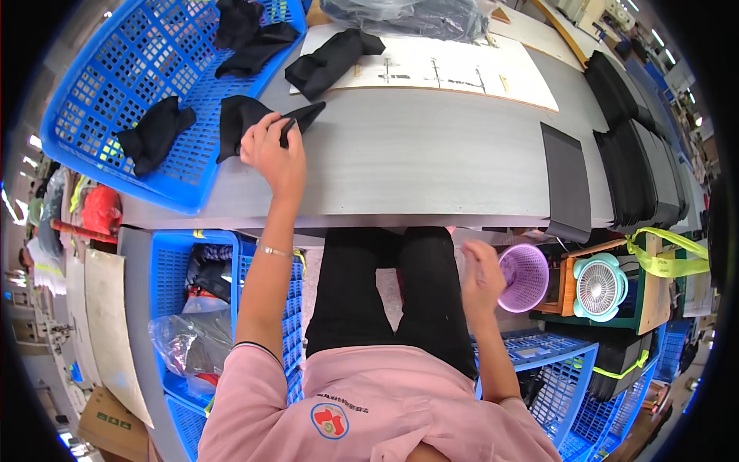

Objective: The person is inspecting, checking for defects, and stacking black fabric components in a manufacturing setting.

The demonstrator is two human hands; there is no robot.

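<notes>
My left hand (275, 158) reaches over the grey table, its fingers closed on a folded piece of black cloth (239, 119) beside the blue basket's edge. Just beyond it lies another folded black cloth piece (327, 65), partly on a white marked board (454, 71). More black cloth pieces (158, 135) are in the tilted blue plastic basket (115, 73) at the far left. Below the table's front edge, by my right thigh, my right hand (483, 279) is raised with loosely bent fingers and nothing visible in it.
Stacks of black flat pieces (627, 173) stand at the table's right, with a single dark panel (567, 177) overhanging the front edge. A purple basket (525, 277) and a turquoise fan (600, 286) are at lower right. Blue crates (192, 246) flank my legs. Clear plastic (408, 15) lies at the back.
</notes>
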